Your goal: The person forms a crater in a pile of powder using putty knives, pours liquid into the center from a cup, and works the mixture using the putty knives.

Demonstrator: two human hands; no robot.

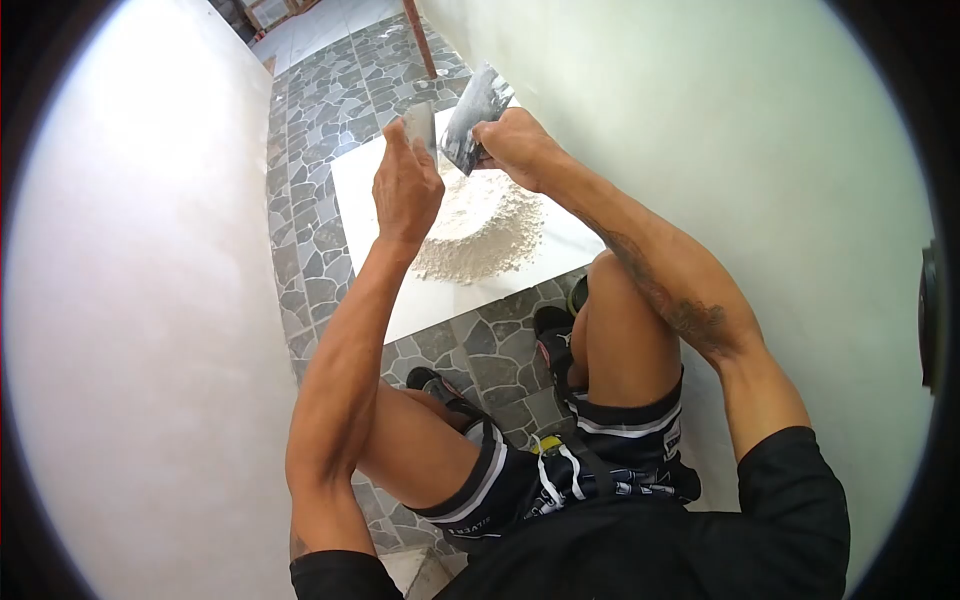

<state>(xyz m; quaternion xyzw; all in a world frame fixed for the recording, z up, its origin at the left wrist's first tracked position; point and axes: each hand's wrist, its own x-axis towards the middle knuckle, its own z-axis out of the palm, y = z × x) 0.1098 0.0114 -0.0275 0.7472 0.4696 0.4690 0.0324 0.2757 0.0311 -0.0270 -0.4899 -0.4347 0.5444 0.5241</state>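
Observation:
My left hand is closed around a pale flat scraper, whose blade points up and away from me. My right hand grips a wide metal putty knife; its dark blade is smeared with whitish material and tilted. The two tools are held close to each other, above the far side of a mound of off-white powder. The mound lies on a white board and looks hollowed in the middle. My hands and the tools hide part of its far edge. Both tool handles are mostly hidden by my fingers.
A pale wall rises on the left and a greenish-white wall on the right. The floor has a grey stone pattern. A reddish-brown pole stands beyond the board. My shoes are near the board's front edge.

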